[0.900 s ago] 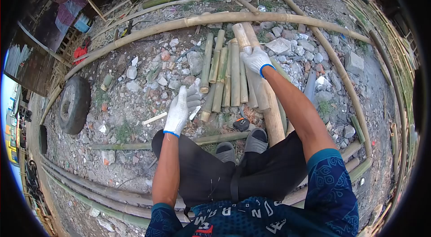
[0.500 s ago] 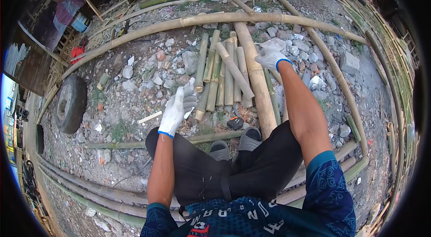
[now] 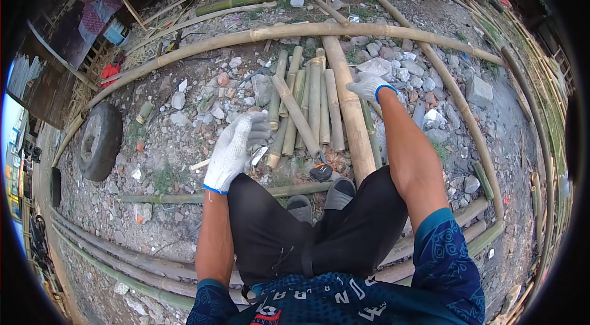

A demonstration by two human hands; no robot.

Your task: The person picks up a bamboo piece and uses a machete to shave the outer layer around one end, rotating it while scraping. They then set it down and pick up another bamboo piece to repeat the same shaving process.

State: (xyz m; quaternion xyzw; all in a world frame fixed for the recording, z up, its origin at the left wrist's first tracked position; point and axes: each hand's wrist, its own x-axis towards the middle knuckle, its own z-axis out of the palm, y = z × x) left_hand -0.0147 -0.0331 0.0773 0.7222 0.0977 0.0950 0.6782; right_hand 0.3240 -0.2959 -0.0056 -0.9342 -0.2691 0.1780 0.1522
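Observation:
My left hand (image 3: 232,145), in a white glove with a blue cuff, hovers left of the pile of cut bamboo pieces (image 3: 314,100), its fingers apart and holding nothing. One short piece (image 3: 295,114) lies slantwise across the top of the pile. My right hand (image 3: 367,86), gloved the same way, is over the thick bamboo pole (image 3: 348,103) to the right of the pile; its fingers look bent, and whether they touch the pole or grip anything cannot be made out. A black and orange tape measure (image 3: 321,172) rests on the ground just beyond my feet.
A long bamboo pole (image 3: 301,30) crosses beyond the pile. An old tire (image 3: 100,142) stands at the left. Rubble and a concrete block (image 3: 479,91) lie to the right. More poles (image 3: 135,268) run behind my feet. A banner at the upper left shows a printed person.
The short bamboo piece on top has shifted left and now slants across other pieces. My left hand has moved slightly nearer and to the left; my right hand has shifted slightly left.

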